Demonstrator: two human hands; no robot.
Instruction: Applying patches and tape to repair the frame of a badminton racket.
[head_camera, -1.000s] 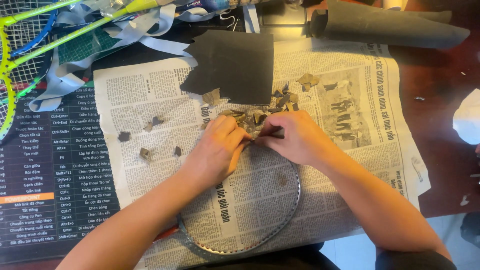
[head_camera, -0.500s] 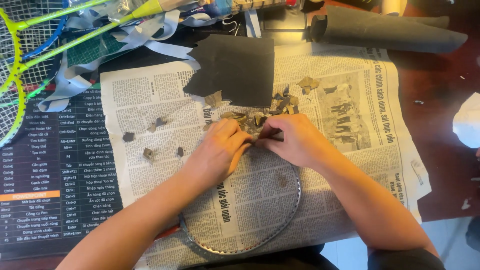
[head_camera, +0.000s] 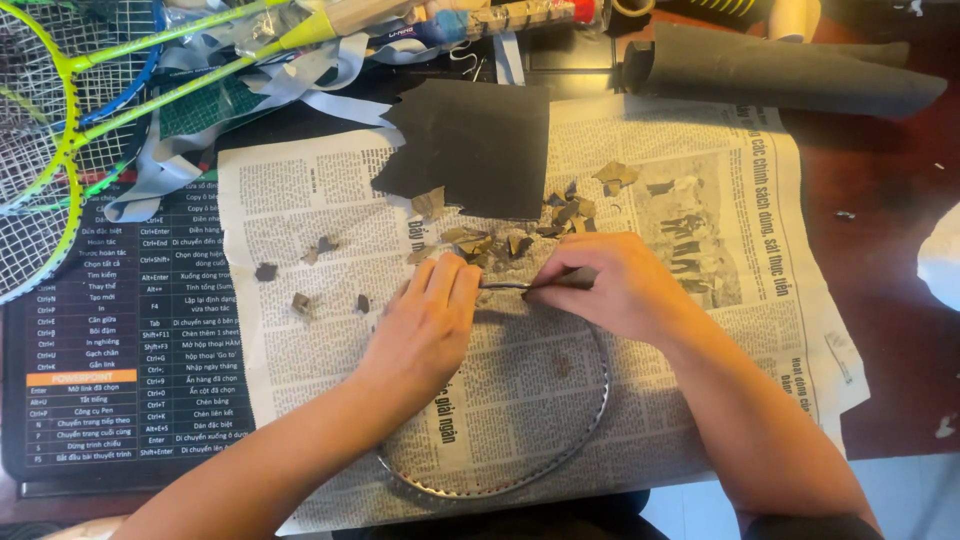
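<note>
While I watch from the head camera, my left hand (head_camera: 425, 320) lies palm-down with its fingers pressed together on the top arc of a bare metal racket frame (head_camera: 520, 470), a thin silvery hoop pitted with small holes along its rim. My right hand (head_camera: 610, 285) has its fingers bunched in a pinch on a small dark strip (head_camera: 575, 280), which sits against the same stretch of hoop, just beside the left fingertips. Under both hands a sheet of newspaper (head_camera: 700, 330) is spread flat, matte and a little creased. Just beyond the fingertips, ragged brownish scraps (head_camera: 475, 243) are scattered, and past those lies a dark sheet (head_camera: 475, 145) with a torn, jagged edge. Well off to the left-hand side sit strung yellow-green rackets (head_camera: 60, 150) on a black printed mat (head_camera: 110, 330), tangled with pale ribbon.
</note>
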